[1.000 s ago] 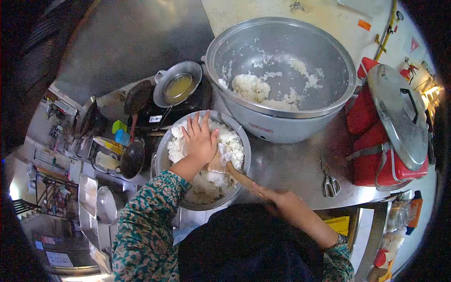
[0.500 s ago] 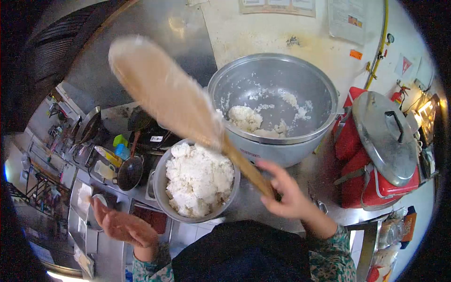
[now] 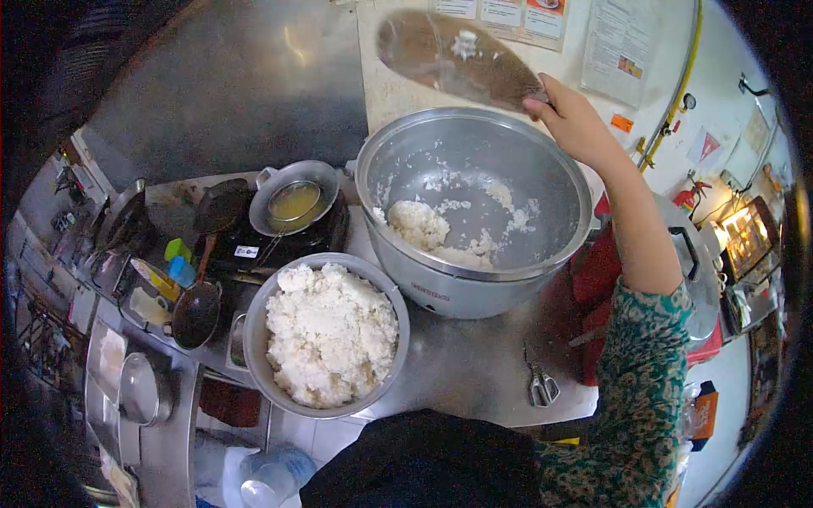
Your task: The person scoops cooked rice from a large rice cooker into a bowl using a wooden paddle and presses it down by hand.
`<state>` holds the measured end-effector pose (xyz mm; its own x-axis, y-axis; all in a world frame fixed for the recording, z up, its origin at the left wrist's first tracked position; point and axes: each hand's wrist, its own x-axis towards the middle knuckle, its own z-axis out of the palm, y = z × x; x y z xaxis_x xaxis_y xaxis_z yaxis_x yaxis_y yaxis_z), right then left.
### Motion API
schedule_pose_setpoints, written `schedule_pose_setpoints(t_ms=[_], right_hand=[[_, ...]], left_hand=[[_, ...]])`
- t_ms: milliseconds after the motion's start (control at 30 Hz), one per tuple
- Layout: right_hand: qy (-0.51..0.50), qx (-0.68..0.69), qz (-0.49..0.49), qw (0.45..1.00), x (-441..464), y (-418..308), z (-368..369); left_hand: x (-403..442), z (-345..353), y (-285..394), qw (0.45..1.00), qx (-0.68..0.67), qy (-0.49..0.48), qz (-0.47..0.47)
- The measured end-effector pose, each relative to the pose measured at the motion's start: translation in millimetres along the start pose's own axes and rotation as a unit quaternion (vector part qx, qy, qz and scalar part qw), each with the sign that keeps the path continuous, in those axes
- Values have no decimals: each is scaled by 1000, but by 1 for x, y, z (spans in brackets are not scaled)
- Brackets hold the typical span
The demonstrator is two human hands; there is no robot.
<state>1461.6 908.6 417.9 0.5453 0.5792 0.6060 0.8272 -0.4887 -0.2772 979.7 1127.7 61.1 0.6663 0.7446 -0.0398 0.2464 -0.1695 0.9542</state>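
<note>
My right hand [image 3: 569, 118] is closed round the handle of a large wooden paddle [image 3: 461, 61], raised above the far rim of a big rice cooker pot [image 3: 474, 292]. Some white grains stick to the paddle's blade. Clumps of cooked rice [image 3: 417, 225] lie at the near left of the cooker's bottom, with scattered grains on its wall. Closer to me, a smaller metal pot [image 3: 403, 339] holds a heap of white rice [image 3: 332, 332]. My left hand is out of view.
A pan with a strainer and yellowish liquid [image 3: 295, 201] sits on the stove behind the smaller pot. Scissors [image 3: 541, 386] lie on the steel counter [image 3: 474, 372]. A metal lid [image 3: 696, 279] rests on a red container [image 3: 593, 279] at the right. A dark frying pan [image 3: 196, 315] stands left.
My right hand has lifted the paddle up and away, from over the smaller pot to above the cooker's far side. My left hand has left the view.
</note>
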Motion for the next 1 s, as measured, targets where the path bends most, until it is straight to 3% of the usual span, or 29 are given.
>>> schedule_pose_setpoints(t_ms=[67,100,167,300,433,500,600,800,1000], right_hand=[[16,-217,81,973,8,20,16],[13,-223,79,971,9,28,23],[-119,-327,148,926,8,48,43],[-219,-419,163,866,-10,163,114],[-267,-368,207,867,-11,192,148],[-388,-294,137,863,-4,188,164],[-426,-217,55,876,2,162,196],[-433,-155,-6,888,-1,97,227],[-439,-108,-61,890,-19,89,182]], left_hand=[[12,3,-6,1000,-4,4,-11],[16,4,-8,1000,-4,6,-18],[25,7,-12,999,-4,12,-30],[37,11,-19,998,1,22,-58],[41,16,-22,996,4,33,-85],[41,18,-22,994,7,35,-99],[41,20,-23,992,13,39,-117],[39,20,-26,989,20,45,-141],[37,22,-32,987,21,42,-151]])
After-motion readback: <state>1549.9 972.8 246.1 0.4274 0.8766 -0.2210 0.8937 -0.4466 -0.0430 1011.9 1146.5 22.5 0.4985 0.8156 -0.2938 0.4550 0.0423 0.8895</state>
